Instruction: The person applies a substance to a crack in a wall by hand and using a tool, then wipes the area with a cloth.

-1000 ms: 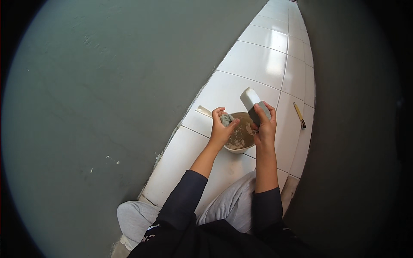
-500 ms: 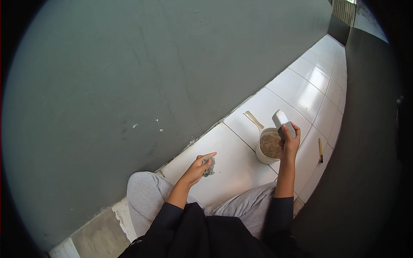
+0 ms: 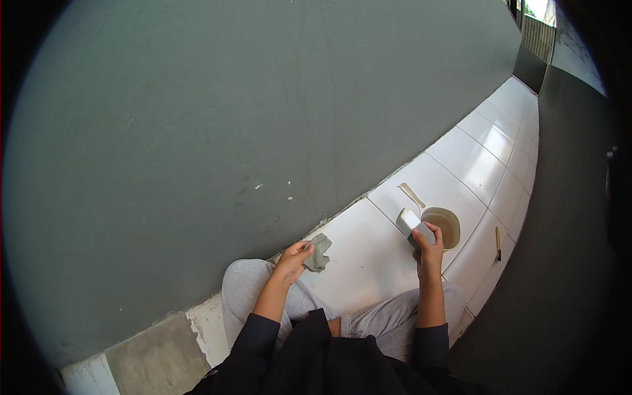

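My left hand (image 3: pixel 289 262) pinches a limp grey cloth (image 3: pixel 318 254) between thumb and fingers, held above the white tiles beside the wall. In my right hand (image 3: pixel 429 250) is a small rectangular block (image 3: pixel 408 221), white at its far end and grey on the side facing my fingers; its exact kind does not show. The block is tilted and hangs in front of the left side of a pale water dipper (image 3: pixel 412 196). Murky brownish water (image 3: pixel 444 230) fills part of that dipper, whose handle points away to the left.
A grey wall (image 3: pixel 217 131) runs along the left, with a few white specks. White floor tiles (image 3: pixel 359 243) form a narrow strip before me. A brush with a light handle (image 3: pixel 498 242) lies at its right edge, beside another dark grey wall (image 3: pixel 559 217). My grey-trousered legs (image 3: pixel 253 283) are folded.
The block has moved away from over the dipper, down to its near left side. The cloth, bunched up before, now hangs spread out from my left hand. The view has shifted slightly.
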A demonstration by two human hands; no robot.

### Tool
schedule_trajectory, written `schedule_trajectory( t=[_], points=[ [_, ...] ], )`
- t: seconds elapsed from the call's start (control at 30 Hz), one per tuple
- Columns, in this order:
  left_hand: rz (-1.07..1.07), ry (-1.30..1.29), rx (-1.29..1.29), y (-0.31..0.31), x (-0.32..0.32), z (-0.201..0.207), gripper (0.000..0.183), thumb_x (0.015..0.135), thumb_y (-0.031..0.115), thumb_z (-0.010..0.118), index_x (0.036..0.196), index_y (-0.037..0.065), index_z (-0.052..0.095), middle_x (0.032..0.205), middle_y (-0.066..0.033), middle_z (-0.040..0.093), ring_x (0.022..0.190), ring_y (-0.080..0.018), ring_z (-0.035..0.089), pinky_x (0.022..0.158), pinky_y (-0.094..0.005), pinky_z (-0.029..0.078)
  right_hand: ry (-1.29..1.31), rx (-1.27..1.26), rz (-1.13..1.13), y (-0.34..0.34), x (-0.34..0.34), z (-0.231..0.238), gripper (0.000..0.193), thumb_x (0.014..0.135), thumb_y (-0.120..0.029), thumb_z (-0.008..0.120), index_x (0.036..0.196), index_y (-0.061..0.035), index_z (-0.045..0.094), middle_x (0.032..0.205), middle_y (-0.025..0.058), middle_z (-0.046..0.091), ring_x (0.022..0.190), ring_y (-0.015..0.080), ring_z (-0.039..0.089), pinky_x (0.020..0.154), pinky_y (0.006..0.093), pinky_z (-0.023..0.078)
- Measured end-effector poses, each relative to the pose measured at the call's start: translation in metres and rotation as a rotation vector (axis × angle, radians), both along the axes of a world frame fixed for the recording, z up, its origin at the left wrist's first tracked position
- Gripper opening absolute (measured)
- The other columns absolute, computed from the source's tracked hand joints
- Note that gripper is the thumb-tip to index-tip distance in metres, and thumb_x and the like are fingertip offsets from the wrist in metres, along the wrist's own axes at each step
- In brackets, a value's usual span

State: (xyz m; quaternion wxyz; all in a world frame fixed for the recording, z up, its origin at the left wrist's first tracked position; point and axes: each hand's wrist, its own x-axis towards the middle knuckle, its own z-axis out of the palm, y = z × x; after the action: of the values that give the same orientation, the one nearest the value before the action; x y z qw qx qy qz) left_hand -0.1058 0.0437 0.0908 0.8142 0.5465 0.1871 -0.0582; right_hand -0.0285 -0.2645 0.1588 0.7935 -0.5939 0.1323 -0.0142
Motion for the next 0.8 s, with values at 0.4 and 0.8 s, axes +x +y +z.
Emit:
schedule_trajectory(
  t=[0.4, 0.8],
  points=[
    [-0.273, -0.292, 0.929, -0.013, 0.025, 0.046, 0.023, 0.088, 0.009, 0.047, 0.107, 0.002, 0.059, 0.090, -0.0179, 0.064, 0.083, -0.0289, 0.062, 0.075, -0.0324, 0.046, 0.023, -0.154, -0.040, -0.001, 0.013, -0.033, 0.039, 0.069, -0.017, 0.075, 0.100, -0.0128, 0.052, 0.071, 0.0024, 0.054, 0.044, 0.0069, 0.035, 0.037, 0.0222, 0.024],
    [-0.302, -0.089, 0.227, -0.010, 0.026, 0.046, 0.025, 0.095, 0.012, 0.041, 0.113, 0.000, 0.054, 0.099, -0.0083, 0.062, 0.089, -0.0144, 0.059, 0.078, -0.0289, 0.046, -0.006, -0.220, -0.013, 0.003, 0.013, -0.036, 0.039, 0.068, -0.015, 0.075, 0.099, -0.0123, 0.053, 0.068, 0.0023, 0.053, 0.043, 0.0068, 0.035, 0.038, 0.0220, 0.025]
  ],
)
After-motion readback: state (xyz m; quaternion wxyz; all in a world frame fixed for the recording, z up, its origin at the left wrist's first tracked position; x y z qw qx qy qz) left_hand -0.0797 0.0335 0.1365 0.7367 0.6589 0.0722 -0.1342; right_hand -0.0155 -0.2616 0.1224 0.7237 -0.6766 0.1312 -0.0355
